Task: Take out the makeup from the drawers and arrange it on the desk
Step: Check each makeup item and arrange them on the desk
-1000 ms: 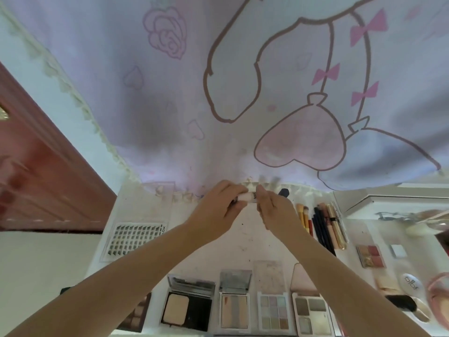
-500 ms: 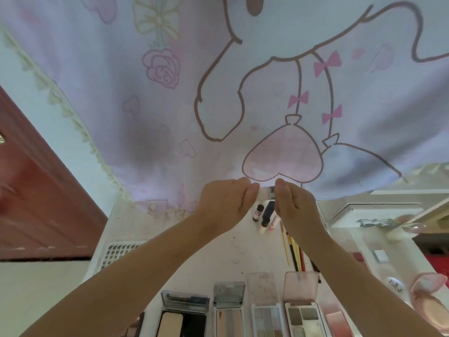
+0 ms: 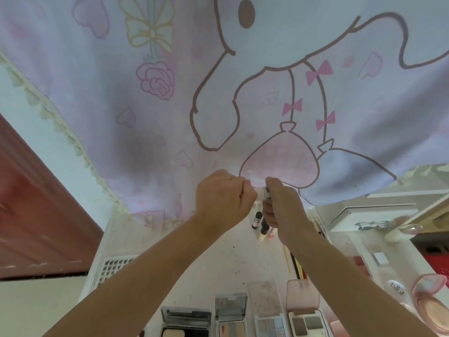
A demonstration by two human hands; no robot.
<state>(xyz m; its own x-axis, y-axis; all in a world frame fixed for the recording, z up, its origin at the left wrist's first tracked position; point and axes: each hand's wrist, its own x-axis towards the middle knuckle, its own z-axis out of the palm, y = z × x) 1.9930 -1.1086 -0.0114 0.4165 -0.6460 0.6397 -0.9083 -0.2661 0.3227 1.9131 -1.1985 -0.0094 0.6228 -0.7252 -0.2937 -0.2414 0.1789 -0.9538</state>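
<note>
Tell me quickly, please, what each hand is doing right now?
Left hand: curled, gripping one end of the small white tube.
Right hand: gripping the tube's other end.

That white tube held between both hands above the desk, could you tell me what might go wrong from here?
1. Both hands, the left hand and right hand, grip the white tube in the air; if it slips, it could drop onto the small tubes lying right below and scatter them.
2. The open palettes lie under the forearms along the desk's near edge; a lowered arm might knock them.
</note>
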